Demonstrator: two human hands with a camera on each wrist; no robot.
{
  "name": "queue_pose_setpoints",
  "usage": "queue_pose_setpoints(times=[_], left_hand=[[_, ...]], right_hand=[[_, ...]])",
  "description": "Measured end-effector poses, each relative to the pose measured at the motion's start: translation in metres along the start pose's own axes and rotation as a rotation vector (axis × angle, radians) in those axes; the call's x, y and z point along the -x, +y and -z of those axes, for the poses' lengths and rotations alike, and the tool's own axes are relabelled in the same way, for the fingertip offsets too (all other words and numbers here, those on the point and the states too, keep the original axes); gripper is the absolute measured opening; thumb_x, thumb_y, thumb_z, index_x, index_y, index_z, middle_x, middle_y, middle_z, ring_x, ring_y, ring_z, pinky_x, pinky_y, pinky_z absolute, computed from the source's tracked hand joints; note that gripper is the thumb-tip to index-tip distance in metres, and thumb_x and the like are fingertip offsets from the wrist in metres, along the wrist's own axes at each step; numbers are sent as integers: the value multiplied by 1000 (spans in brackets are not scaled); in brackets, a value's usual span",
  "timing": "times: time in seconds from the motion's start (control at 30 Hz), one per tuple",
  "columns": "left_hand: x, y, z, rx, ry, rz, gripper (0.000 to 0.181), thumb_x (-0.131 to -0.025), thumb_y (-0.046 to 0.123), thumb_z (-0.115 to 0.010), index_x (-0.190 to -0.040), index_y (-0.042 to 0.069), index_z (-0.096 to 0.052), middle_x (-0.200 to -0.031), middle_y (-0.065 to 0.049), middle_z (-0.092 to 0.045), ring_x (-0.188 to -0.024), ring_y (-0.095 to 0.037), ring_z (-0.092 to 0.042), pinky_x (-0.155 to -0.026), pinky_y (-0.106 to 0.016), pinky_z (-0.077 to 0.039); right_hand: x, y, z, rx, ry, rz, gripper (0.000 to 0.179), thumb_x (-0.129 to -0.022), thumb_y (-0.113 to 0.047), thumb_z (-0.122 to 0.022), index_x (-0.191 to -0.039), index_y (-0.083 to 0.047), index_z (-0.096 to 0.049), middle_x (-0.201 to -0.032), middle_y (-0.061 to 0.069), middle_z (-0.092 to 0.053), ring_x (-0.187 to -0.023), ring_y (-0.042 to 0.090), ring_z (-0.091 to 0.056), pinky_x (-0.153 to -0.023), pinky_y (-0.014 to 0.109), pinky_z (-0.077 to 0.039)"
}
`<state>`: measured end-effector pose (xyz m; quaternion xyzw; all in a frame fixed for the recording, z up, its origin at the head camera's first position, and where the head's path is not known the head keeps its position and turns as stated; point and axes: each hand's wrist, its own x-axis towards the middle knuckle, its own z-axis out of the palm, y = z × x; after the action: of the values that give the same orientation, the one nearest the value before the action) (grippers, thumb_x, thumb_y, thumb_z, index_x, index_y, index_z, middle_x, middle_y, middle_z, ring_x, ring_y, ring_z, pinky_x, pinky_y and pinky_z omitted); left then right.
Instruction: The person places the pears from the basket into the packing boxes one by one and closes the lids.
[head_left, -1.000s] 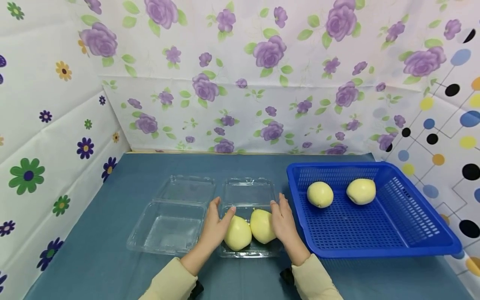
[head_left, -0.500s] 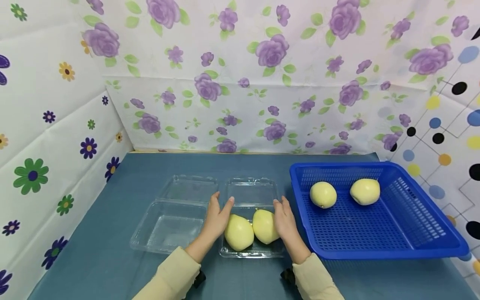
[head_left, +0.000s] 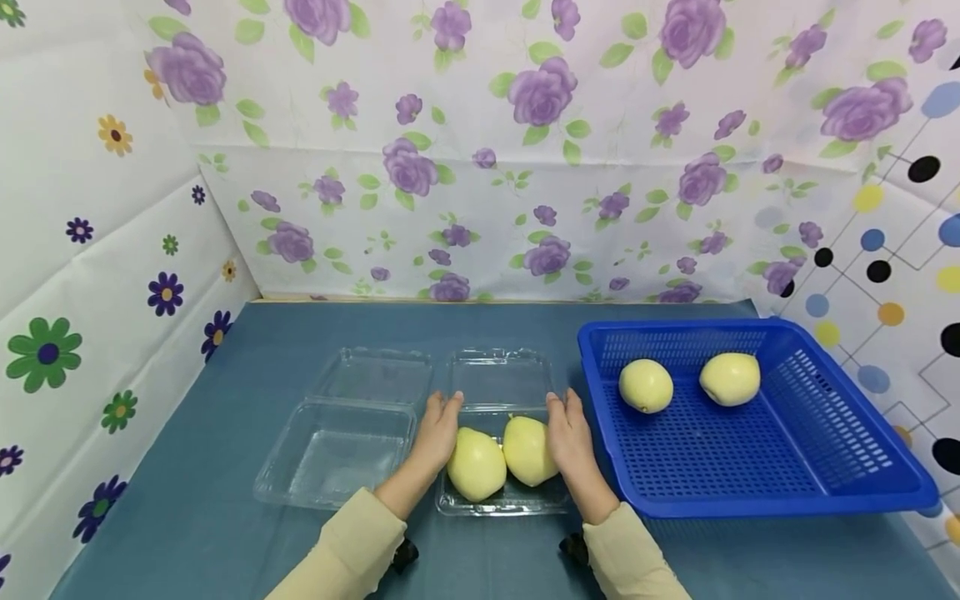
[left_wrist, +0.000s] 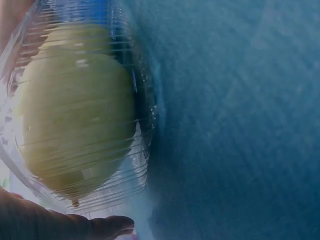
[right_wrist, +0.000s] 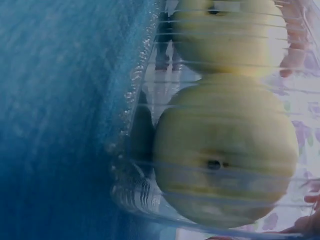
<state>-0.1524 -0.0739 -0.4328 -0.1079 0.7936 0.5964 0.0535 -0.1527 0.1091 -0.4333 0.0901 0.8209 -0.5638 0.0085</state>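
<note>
The left hand (head_left: 435, 435) has drawn its thumb nearer its fingers; the right hand (head_left: 572, 437) barely moves. Both grips, uncurled, flank the box (head_left: 501, 509) where two fruits (head_left: 477, 465) remain.

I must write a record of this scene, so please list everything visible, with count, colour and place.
Right container: 1, clear, open, between the hands
Left container: 1, clear, open, left of that
Basket: 1, blue, at right
Fruits: 4, pale yellow, two in right container, two in basket
Table: 1, blue-grey, underneath
Patterned sheets: 3, whitish with prints, behind and both sides
Dark objects: 2, black, near cuffs, partly hidden
Sleeves: 2, cream, front
Left hand: 1, bare, right container's left side
Right hand: 1, bare, its right side
</note>
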Motion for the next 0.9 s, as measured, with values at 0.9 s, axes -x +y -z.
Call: queue_pose_setpoints(times=[0.9], left_hand=[[-14, 8, 5, 149, 31, 37, 65, -95, 27, -24, -149, -7, -9, -156, -26, -8, -144, -42, -8, -117, -54, -7]], right_hand=[[-10, 1, -8, -55, 1, 47, 65, -103, -31, -34, -148, 10, -13, -153, 30, -19, -142, 40, -20, -115, 51, -21]])
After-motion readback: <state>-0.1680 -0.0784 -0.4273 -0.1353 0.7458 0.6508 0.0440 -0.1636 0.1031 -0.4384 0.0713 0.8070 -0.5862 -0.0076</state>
